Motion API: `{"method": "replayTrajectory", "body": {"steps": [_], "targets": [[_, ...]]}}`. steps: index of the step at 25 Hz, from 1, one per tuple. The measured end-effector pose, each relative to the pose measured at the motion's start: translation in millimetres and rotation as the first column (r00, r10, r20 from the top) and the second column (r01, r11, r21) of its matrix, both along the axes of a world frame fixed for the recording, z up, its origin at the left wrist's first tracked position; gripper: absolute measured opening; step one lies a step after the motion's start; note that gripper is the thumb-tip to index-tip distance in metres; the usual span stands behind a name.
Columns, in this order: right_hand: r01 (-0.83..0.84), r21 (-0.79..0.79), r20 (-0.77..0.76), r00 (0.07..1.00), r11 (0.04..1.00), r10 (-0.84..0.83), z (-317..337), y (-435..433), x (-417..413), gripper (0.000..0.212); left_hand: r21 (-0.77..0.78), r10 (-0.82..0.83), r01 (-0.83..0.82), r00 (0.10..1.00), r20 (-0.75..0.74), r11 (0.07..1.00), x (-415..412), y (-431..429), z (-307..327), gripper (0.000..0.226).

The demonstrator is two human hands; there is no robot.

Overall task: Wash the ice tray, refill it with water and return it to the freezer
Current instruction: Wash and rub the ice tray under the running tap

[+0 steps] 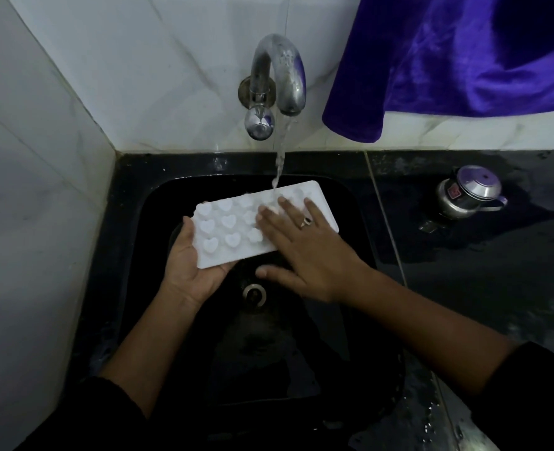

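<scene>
So, watching remotely, I had the white heart-cell ice tray (pixel 236 229) over the black sink (pixel 350 222), its long axis running across from the left hand (pixel 192 265) to the right hand (pixel 301 242). The left hand gripped the short end from beneath with the thumb hooked against the edge. Its fingers were hidden under the tray, so I couldn't tell their spread. The right hand lay flat on top, fingers straight and spread, thumb off the near edge. The tap (pixel 279 70) stream (pixel 280 157) landed just beyond those right fingertips. I reckoned the rubbing should travel lengthwise, toward the left thumb.
</scene>
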State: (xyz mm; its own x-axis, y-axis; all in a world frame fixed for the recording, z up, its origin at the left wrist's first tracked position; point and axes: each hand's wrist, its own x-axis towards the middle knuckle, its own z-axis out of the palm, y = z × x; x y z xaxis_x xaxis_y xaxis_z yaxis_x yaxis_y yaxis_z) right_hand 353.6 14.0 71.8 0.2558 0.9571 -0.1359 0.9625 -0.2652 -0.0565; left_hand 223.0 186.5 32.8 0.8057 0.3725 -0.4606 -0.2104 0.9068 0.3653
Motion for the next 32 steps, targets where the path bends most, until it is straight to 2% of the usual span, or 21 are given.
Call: {"method": "replayTrajectory", "body": {"steps": [3,7,8,11,12,15,16,20,24,25,28,29,32], "targets": [[0.156,0.006,-0.023,0.987,0.988,-0.156,5,8,11,0.094,-0.011,-0.026,0.026,1.000,-0.010,1.000,-6,-4,2,0.063],[-0.029,-0.001,0.006,1.000,1.000,0.029,2,-1,-16,0.093,-0.013,0.083,-0.083,0.996,-0.014,0.996,-14,8,3,0.060],[-0.022,0.000,0.011,1.000,1.000,0.022,4,1,-11,0.093,-0.009,0.079,-0.079,0.997,-0.020,0.997,-15,8,4,0.060],[0.138,0.008,-0.017,0.990,0.990,-0.137,10,17,6,0.095,-0.027,0.070,-0.070,0.997,-0.020,0.997,-16,2,2,0.063],[0.132,0.010,-0.022,0.991,0.991,-0.132,11,19,2,0.096,-0.028,0.081,-0.081,0.997,-0.013,0.996,-16,1,4,0.064],[-0.052,0.003,0.010,0.999,0.999,0.052,6,11,-20,0.095,-0.027,0.126,-0.127,0.991,-0.033,0.992,-20,7,5,0.063],[-0.068,-0.006,0.015,0.998,0.998,0.068,8,11,-18,0.094,-0.021,0.121,-0.122,0.992,-0.045,0.992,-20,7,5,0.061],[0.152,0.003,-0.009,0.988,0.988,-0.152,14,24,3,0.094,-0.042,0.065,-0.064,0.998,0.008,0.997,-21,0,6,0.065],[0.000,0.000,0.014,1.000,1.000,0.000,8,7,-21,0.094,-0.022,0.158,-0.159,0.987,-0.031,0.987,-25,15,4,0.060],[0.025,0.012,0.019,1.000,1.000,-0.025,8,6,-15,0.092,-0.002,0.158,-0.158,0.987,-0.036,0.987,-26,18,4,0.060],[0.267,0.034,-0.019,0.964,0.963,-0.267,8,12,1,0.090,0.002,0.141,-0.141,0.989,-0.040,0.990,-24,15,0,0.061],[0.284,0.034,-0.036,0.958,0.958,-0.283,6,12,-4,0.091,-0.004,0.145,-0.145,0.988,-0.045,0.989,-23,13,0,0.061],[0.148,0.038,-0.077,0.986,0.988,-0.145,-3,2,-32,0.094,-0.027,0.204,-0.207,0.977,-0.067,0.978,-22,14,0,0.059]]}}
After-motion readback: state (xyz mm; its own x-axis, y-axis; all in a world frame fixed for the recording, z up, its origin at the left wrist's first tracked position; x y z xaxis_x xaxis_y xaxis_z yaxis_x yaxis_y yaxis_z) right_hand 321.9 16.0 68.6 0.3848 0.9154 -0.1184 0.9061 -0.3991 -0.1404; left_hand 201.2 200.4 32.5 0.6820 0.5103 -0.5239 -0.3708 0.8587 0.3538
